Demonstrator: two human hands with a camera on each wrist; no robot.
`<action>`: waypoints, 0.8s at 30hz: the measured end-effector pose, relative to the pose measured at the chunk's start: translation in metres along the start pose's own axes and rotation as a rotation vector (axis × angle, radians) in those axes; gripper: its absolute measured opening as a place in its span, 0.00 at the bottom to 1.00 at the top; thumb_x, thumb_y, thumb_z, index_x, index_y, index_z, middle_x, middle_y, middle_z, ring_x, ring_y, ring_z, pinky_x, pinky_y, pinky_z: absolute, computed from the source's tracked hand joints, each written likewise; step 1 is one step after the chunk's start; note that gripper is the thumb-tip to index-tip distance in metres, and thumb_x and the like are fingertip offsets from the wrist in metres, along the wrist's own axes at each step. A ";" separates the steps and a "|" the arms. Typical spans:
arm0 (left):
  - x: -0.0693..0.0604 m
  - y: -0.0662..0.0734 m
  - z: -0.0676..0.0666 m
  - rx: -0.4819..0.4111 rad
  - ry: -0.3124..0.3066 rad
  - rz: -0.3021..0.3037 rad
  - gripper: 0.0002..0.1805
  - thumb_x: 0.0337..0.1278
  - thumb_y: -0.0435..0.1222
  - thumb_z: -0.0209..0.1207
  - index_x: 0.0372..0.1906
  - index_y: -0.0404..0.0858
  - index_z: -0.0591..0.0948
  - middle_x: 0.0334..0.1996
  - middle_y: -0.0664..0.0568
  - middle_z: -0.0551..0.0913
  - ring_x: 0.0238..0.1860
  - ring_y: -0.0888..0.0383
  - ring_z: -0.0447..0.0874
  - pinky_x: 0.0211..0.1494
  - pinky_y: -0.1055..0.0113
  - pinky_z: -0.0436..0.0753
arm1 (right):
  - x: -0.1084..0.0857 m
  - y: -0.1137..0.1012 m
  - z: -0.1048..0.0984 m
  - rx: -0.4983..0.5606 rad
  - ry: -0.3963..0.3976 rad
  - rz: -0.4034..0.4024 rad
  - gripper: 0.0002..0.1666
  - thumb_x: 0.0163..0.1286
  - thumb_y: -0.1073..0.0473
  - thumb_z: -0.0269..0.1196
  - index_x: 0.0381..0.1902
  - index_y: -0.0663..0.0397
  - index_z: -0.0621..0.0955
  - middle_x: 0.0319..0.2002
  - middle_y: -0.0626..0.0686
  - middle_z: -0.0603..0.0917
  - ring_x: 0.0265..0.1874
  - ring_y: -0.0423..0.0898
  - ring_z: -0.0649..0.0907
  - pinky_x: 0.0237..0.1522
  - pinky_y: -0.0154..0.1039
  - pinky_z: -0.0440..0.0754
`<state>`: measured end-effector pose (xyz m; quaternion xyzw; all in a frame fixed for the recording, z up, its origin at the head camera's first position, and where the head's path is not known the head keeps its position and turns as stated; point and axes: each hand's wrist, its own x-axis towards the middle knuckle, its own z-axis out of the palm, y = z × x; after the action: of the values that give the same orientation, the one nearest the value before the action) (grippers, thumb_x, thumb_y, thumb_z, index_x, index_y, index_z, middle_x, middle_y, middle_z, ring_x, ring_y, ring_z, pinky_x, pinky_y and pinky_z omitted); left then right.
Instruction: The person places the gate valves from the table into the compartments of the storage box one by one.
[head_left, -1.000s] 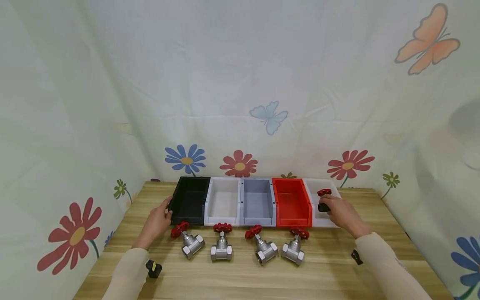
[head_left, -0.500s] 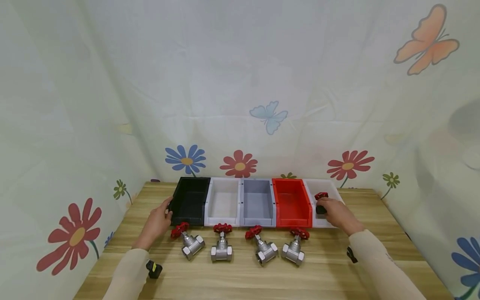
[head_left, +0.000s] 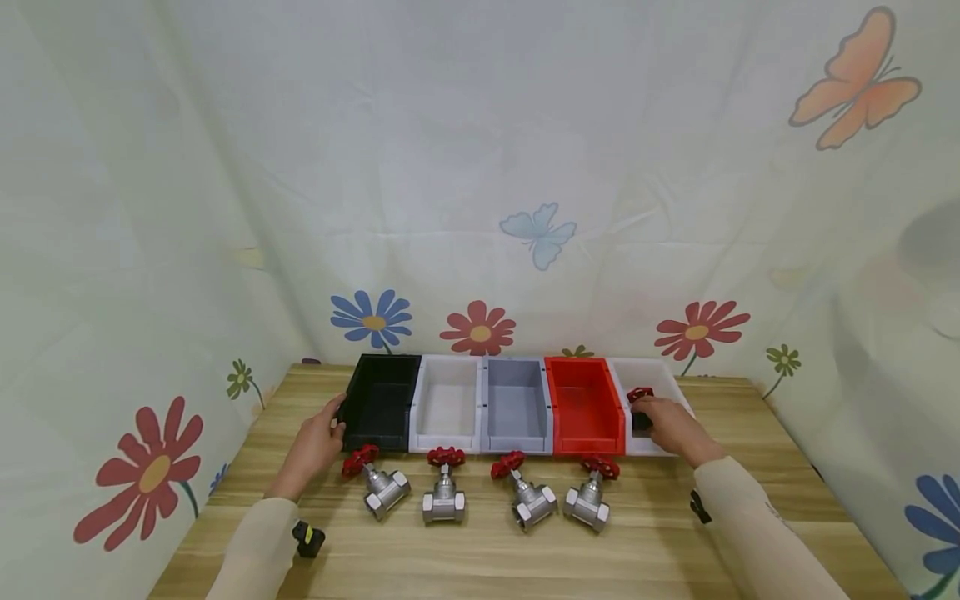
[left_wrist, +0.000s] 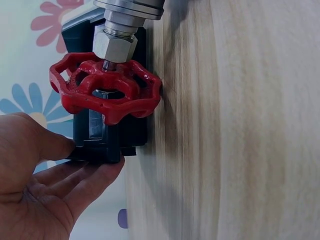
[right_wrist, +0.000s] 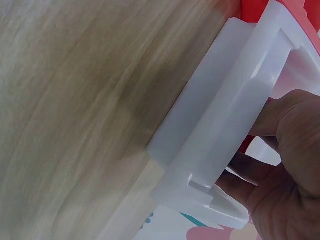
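Observation:
In the head view my left hand (head_left: 313, 446) holds the left wall of the black bin (head_left: 386, 400). The left wrist view shows the thumb of this hand (left_wrist: 37, 175) on one side of the black bin wall (left_wrist: 112, 150) and fingers on the other, beside a valve's red handwheel (left_wrist: 135, 102). My right hand (head_left: 675, 429) reaches into the rightmost white bin (head_left: 652, 371), gripping a dark piece (head_left: 641, 421) with a red handwheel (head_left: 640, 392). Up close, my right hand (right_wrist: 290, 170) is behind the white bin's front wall (right_wrist: 215, 130), which hides most of the held piece.
Between those bins stand a white bin (head_left: 448, 400), a grey bin (head_left: 515, 404) and a red bin (head_left: 583, 408). Several steel valves with red handwheels, such as this one (head_left: 444, 504), lie in front on the wooden table (head_left: 480, 567). A patterned curtain (head_left: 450, 167) hangs behind.
My right hand has moved left and slightly lower within the rightmost white bin, with the red-wheeled piece in its grip. The left hand has stayed on the black bin.

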<state>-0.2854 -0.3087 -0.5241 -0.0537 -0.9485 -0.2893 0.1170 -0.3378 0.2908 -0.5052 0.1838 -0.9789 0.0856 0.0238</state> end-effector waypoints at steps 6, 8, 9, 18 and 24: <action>0.000 0.000 0.000 0.005 0.010 0.007 0.29 0.65 0.27 0.52 0.71 0.28 0.63 0.56 0.25 0.78 0.35 0.51 0.84 0.41 0.53 0.81 | 0.003 0.001 0.001 -0.009 0.002 -0.026 0.23 0.56 0.73 0.69 0.51 0.60 0.83 0.49 0.60 0.85 0.47 0.58 0.83 0.55 0.58 0.79; 0.000 0.001 0.000 0.002 0.015 0.012 0.29 0.65 0.27 0.53 0.70 0.28 0.64 0.56 0.25 0.78 0.34 0.51 0.84 0.40 0.54 0.80 | 0.004 0.002 0.001 -0.016 0.004 -0.036 0.22 0.56 0.73 0.68 0.51 0.61 0.83 0.49 0.60 0.85 0.47 0.58 0.83 0.55 0.58 0.79; 0.000 0.001 0.000 0.004 0.017 0.015 0.29 0.65 0.26 0.52 0.70 0.27 0.64 0.56 0.25 0.78 0.34 0.51 0.84 0.40 0.54 0.81 | 0.004 0.002 0.001 -0.022 0.005 -0.044 0.22 0.56 0.73 0.68 0.51 0.61 0.83 0.49 0.60 0.85 0.46 0.58 0.83 0.55 0.58 0.79; -0.001 0.002 0.000 -0.001 0.013 0.016 0.29 0.65 0.26 0.52 0.70 0.27 0.64 0.56 0.25 0.78 0.33 0.52 0.83 0.39 0.55 0.80 | 0.005 0.003 0.002 -0.039 0.015 -0.078 0.21 0.56 0.74 0.66 0.49 0.62 0.84 0.47 0.60 0.86 0.45 0.58 0.83 0.55 0.58 0.79; 0.000 0.000 0.001 -0.002 0.012 0.013 0.29 0.65 0.27 0.52 0.71 0.28 0.63 0.56 0.25 0.77 0.36 0.49 0.85 0.40 0.54 0.81 | 0.002 0.003 0.000 -0.010 0.045 -0.040 0.22 0.58 0.72 0.66 0.52 0.58 0.83 0.49 0.58 0.86 0.47 0.57 0.83 0.55 0.59 0.79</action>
<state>-0.2856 -0.3087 -0.5248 -0.0581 -0.9473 -0.2897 0.1242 -0.3403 0.2926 -0.5054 0.2013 -0.9747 0.0843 0.0482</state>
